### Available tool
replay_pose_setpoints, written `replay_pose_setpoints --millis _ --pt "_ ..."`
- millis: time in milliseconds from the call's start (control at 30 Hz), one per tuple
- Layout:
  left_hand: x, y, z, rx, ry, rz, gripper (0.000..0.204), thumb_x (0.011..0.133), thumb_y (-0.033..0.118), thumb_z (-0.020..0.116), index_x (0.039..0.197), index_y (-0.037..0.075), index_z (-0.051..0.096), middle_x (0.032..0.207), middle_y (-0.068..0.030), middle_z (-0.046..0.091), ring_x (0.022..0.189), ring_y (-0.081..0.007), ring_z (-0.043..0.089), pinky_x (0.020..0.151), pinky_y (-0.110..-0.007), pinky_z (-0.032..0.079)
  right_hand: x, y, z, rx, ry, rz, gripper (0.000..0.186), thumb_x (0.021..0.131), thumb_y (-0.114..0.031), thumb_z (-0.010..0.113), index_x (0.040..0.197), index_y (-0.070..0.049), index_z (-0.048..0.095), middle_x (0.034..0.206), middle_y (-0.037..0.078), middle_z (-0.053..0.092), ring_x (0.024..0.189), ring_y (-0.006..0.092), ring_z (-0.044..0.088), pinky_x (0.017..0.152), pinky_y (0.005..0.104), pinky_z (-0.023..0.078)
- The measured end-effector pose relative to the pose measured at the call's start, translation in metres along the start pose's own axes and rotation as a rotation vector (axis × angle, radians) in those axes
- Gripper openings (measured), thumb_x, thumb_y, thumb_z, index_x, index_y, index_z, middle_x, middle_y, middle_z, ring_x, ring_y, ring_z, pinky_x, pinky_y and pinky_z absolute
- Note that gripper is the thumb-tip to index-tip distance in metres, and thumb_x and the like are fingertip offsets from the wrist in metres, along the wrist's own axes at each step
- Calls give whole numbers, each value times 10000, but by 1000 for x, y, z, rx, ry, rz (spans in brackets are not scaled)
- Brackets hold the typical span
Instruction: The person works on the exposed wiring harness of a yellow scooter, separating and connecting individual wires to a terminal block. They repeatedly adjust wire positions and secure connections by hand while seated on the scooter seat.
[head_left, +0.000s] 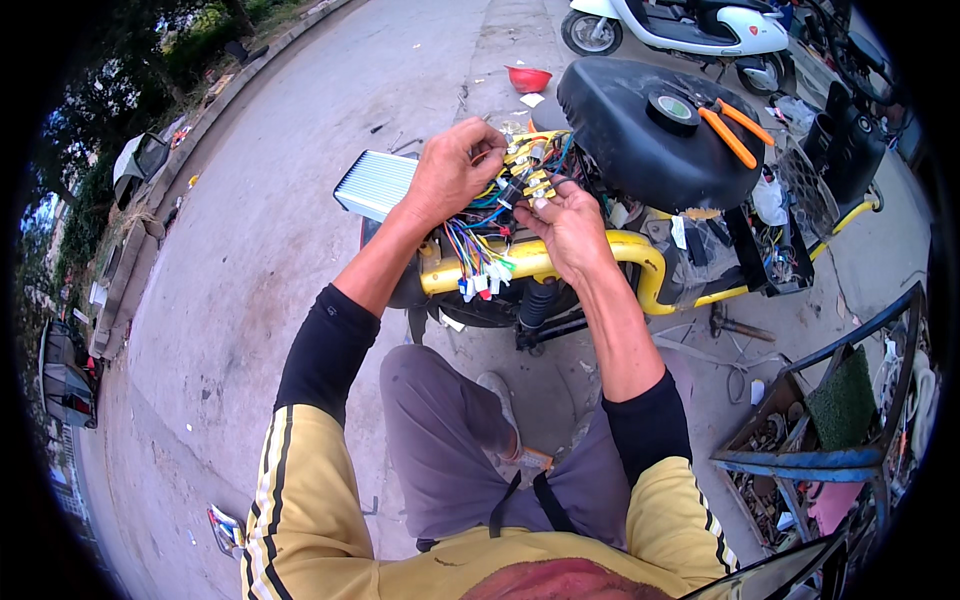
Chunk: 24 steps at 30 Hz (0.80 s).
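Note:
My left hand [455, 170] is closed in a pinch on a thin wire at the left of a tangled wiring harness [512, 190]. Opposite it, my right hand [572, 228] grips a yellow wire connector [538, 186] between thumb and fingers. The harness lies over the yellow tube frame [520, 260] of a partly stripped vehicle. Loose coloured leads with small plugs [487, 278] hang over the tube. A silver finned metal box [376, 182] sits left of my left hand, partly behind my wrist.
A black seat [640, 140] carries orange-handled pliers [735, 132] and a tape roll [672, 112]. Beyond are a red bowl [528, 78] and a white scooter [700, 28]. A hammer [742, 326] lies on the ground at right, near a blue-edged metal tool rack [800, 462].

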<state>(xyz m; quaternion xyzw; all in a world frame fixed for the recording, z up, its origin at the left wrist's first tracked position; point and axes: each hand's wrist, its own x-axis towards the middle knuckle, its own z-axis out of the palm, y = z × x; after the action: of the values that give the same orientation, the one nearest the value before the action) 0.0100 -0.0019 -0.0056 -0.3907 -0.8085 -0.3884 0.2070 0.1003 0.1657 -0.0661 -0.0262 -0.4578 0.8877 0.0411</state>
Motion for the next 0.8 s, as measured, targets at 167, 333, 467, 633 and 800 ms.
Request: replay_pose_setpoints --millis 167,333,467,633,800 --pt "-1 1 0 -9 -1 -1 57 934 26 707 981 -6 699 837 -58 688 745 -91 622 676 -280 529 -1 0 0 4 4 6 362 1018 101 503 1371 34 548 1203 133 689 1059 190 693 947 350 600" --pt "0 -1 1 -10 6 7 58 933 25 709 981 -5 699 837 -59 687 744 -90 620 671 -280 529 -1 0 1 10 0 2 361 1016 105 502 1366 33 552 1197 129 692 1053 188 696 947 350 601" --pt "-1 -2 0 -9 5 7 65 932 29 711 987 -5 702 831 -57 688 745 -90 620 671 -281 530 0 1 0 11 -13 -1 364 1015 107 501 1366 28 551 1196 125 695 1051 187 699 947 352 601" --pt "-1 -2 2 -6 1 -25 80 936 45 713 1000 -3 708 826 -50 700 741 -87 613 674 -280 529 0 0 -1 8 -8 -8 345 1013 103 504 1347 34 551 1204 134 690 1060 200 699 957 367 599" --pt "0 -13 5 17 -16 11 123 962 95 730 1038 -1 716 842 -31 711 776 -71 604 687 -267 534 2 -2 -2 -22 -6 -15 306 1017 93 504 1312 47 566 1208 153 687 1078 221 698 983 380 592"
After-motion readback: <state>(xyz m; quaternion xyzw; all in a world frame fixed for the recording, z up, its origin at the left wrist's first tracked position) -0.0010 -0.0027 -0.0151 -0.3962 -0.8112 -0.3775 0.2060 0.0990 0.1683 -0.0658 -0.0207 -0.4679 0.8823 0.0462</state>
